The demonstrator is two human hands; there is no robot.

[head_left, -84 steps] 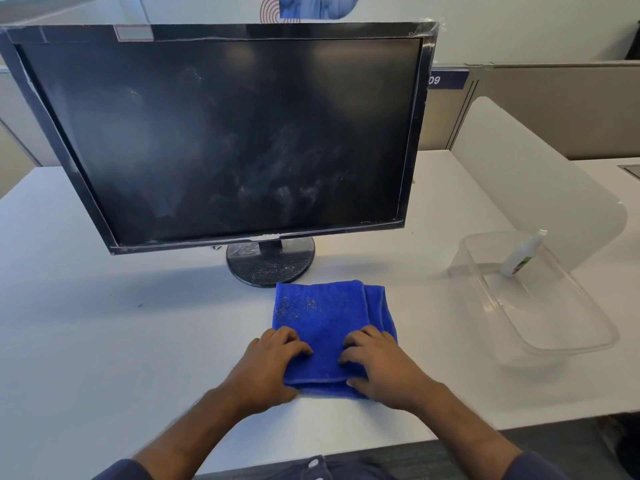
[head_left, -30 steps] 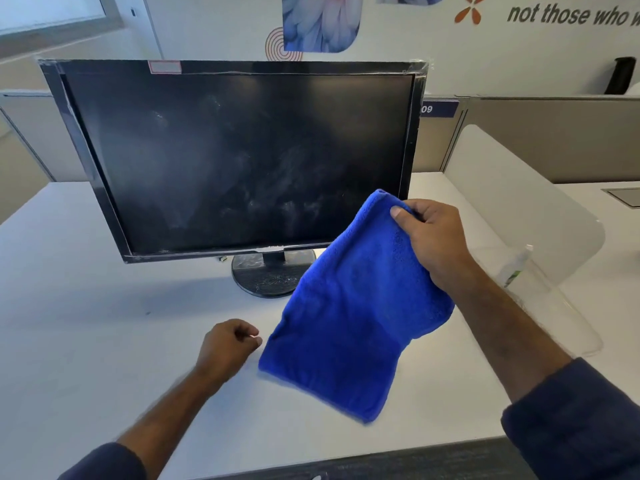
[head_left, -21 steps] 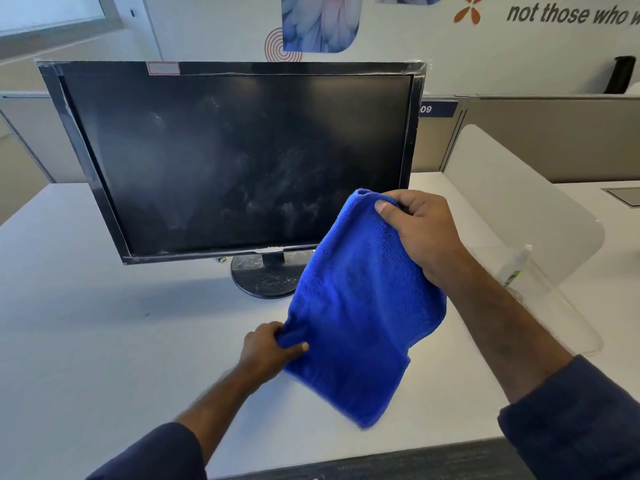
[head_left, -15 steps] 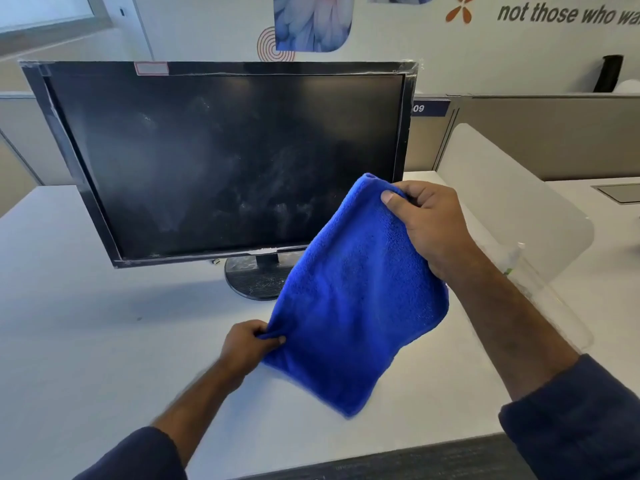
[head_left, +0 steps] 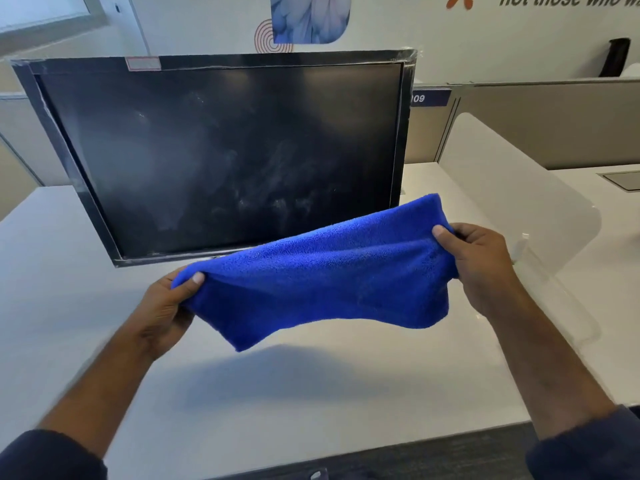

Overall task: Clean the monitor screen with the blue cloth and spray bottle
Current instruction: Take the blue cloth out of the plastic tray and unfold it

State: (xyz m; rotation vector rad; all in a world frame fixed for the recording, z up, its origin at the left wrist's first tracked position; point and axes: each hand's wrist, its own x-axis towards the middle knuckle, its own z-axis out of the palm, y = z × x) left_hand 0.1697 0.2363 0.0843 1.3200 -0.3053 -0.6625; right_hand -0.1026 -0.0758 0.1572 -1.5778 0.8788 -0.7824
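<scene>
The blue cloth [head_left: 322, 282] is held up in the middle of the frame, above the white desk [head_left: 311, 393]. Its left end is pinched by the left hand [head_left: 166, 306], and its right end is gripped by the right hand [head_left: 481, 261]. The smudged monitor [head_left: 221, 157] is seen behind it.

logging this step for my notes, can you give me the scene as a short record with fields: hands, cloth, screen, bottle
left hand: left hand grips the cloth's left end
right hand: right hand grips the cloth's right end
cloth: blue cloth stretched between both hands, held above the desk, not touching the screen
screen: monitor screen dark, with whitish smudges toward its lower middle
bottle: spray bottle at the right, mostly hidden behind the right hand
</scene>
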